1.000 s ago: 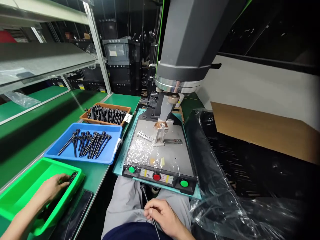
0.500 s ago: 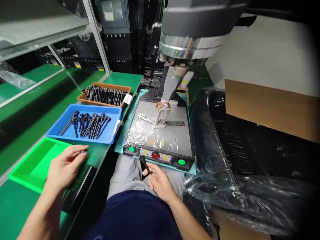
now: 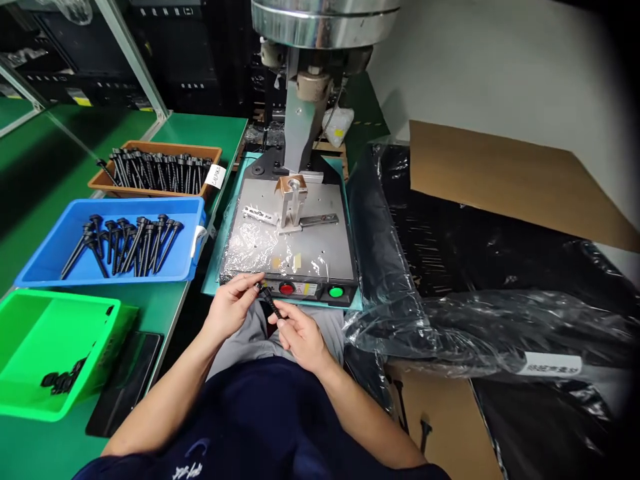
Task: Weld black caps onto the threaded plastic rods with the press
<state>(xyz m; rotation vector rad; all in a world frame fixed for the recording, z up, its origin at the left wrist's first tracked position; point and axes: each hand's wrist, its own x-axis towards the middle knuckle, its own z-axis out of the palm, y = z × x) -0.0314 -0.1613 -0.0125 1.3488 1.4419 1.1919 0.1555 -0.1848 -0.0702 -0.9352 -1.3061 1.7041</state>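
Note:
Between my hands is a black bolt-like rod [image 3: 273, 305] with a wider head, tilted with its head up and to the left. My right hand [image 3: 304, 339] grips its lower shaft between thumb and fingers. At the head end, my left hand [image 3: 231, 308] pinches a small dark piece [image 3: 259, 286]; its exact form is mostly hidden by the fingertips. Both hands are over my lap, in front of the press base [image 3: 250, 257]. A metal fixture [image 3: 293, 203] stands on that base under the press head.
To the left are a blue tray [image 3: 37, 257] of similar rods, a brown tray [image 3: 150, 145] of more rods and a green bin [image 3: 30, 313] with small black parts. A dark phone-like slab [image 3: 125, 383] lies beside the bin. Buttons [image 3: 336, 292] line the press front. Plastic-wrapped boxes [image 3: 385, 220] stand right.
My left hand has moved right from beside the green bin to the rod's head, bringing the small dark piece. My right hand still holds the rod. The camera view has shifted.

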